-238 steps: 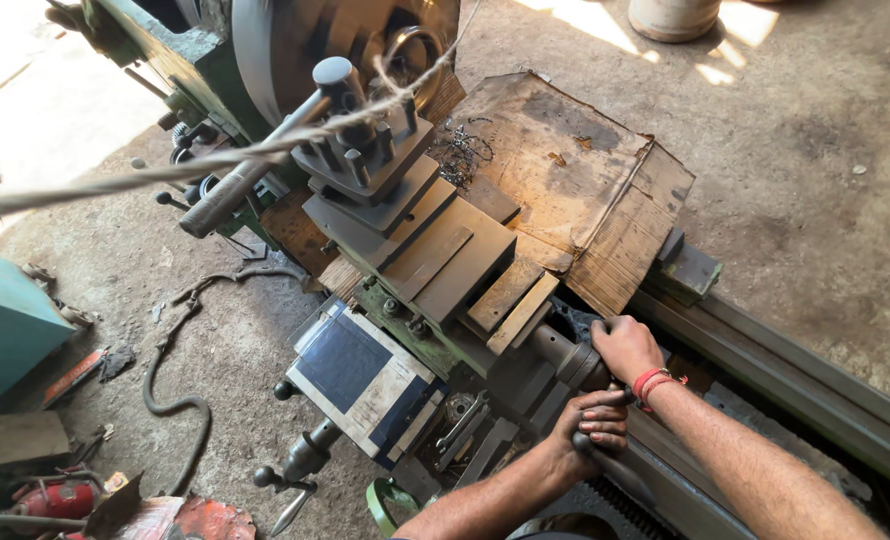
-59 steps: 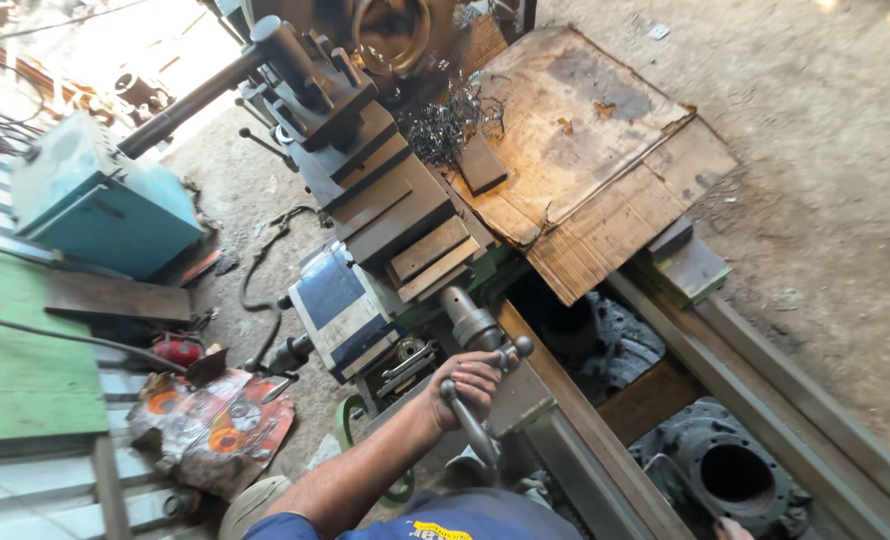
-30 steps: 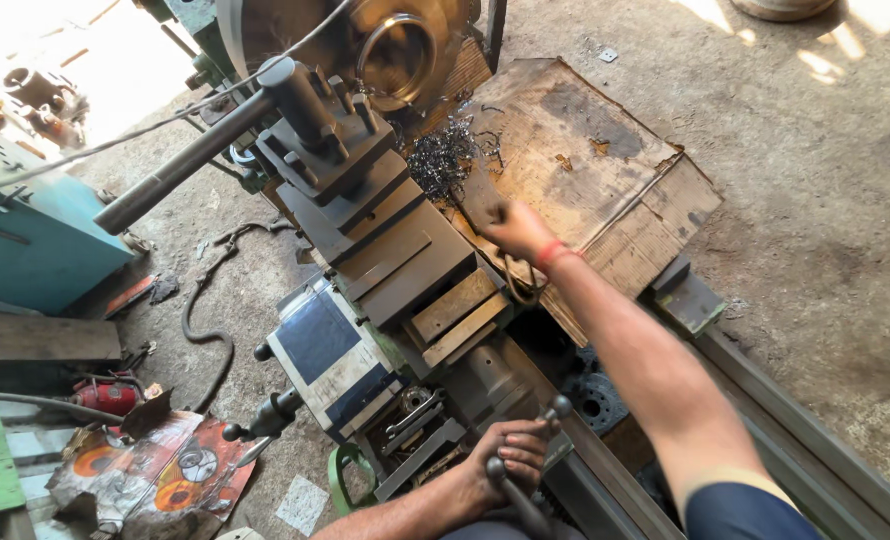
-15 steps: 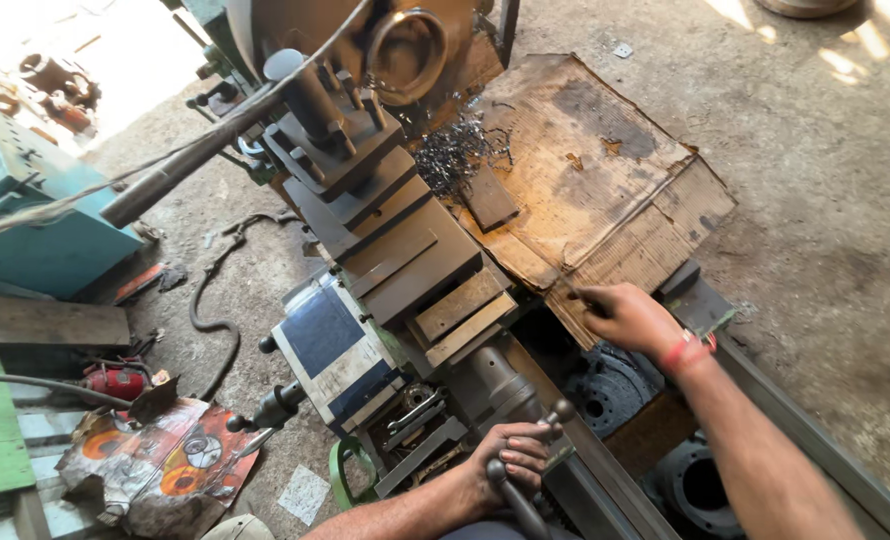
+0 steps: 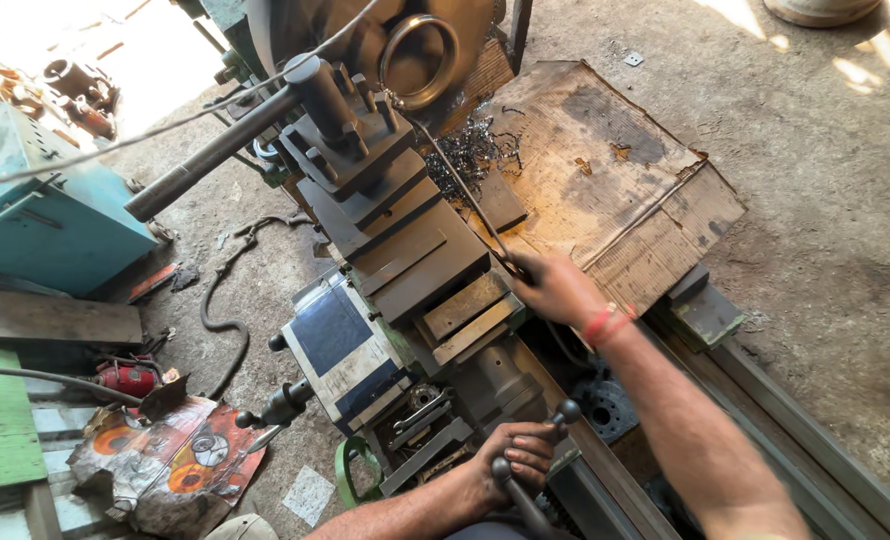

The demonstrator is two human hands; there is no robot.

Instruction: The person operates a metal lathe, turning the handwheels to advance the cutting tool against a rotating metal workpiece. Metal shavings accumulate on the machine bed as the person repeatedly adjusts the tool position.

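From the head view, my right hand (image 5: 557, 288) has come back across the machine since half a second ago and now grips the near end of a long thin dark metal rod (image 5: 465, 195), whose far tip reaches the curled steel swarf (image 5: 473, 152) beside the brass-coloured ring (image 5: 420, 60) in the chuck. I judge chip clearing is underway. My left hand (image 5: 510, 462) stays wrapped around the black ball-ended crank handle (image 5: 535, 470), arm bent close.

Right hand (image 5: 557, 287) gripping thin rod (image 5: 462, 187), left hand (image 5: 510, 462) seemingly on handwheel handle (image 5: 535, 470)
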